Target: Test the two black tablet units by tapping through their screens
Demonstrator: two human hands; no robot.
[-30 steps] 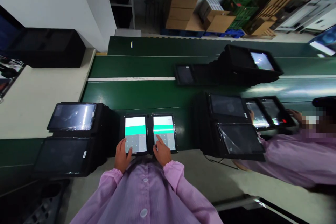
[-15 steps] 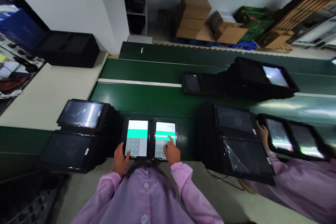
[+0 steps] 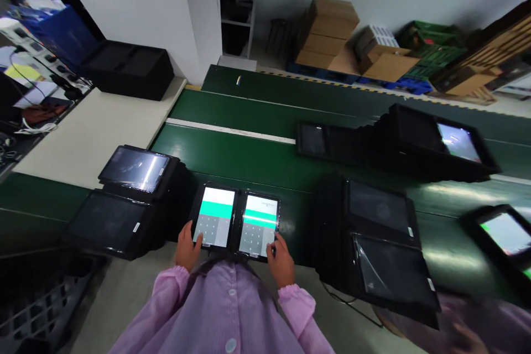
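Two tablets with lit keypad screens, the left tablet [image 3: 213, 210] and the right tablet [image 3: 258, 224], lie side by side in a black tray in front of me. Each shows a green band above grey number keys. My left hand [image 3: 187, 249] rests at the lower left corner of the left tablet, thumb over its front and fingers spread along the side. At the lower right corner of the right tablet is my right hand [image 3: 282, 260], fingers apart, fingertips over the keys and edge. Small dark digits show at the top of the right screen.
Stacked trays with dark tablets stand left [image 3: 110, 221] and right [image 3: 390, 265] of me. Farther back on the green bench [image 3: 232, 152] is another black tray stack [image 3: 418, 138]. A co-worker's sleeve [image 3: 493, 315] shows at lower right, near a lit tablet [image 3: 508, 232].
My right hand has drawn back from the middle of the right screen to its lower right corner. The digits on that screen differ. The co-worker's hand has left the tray at right.
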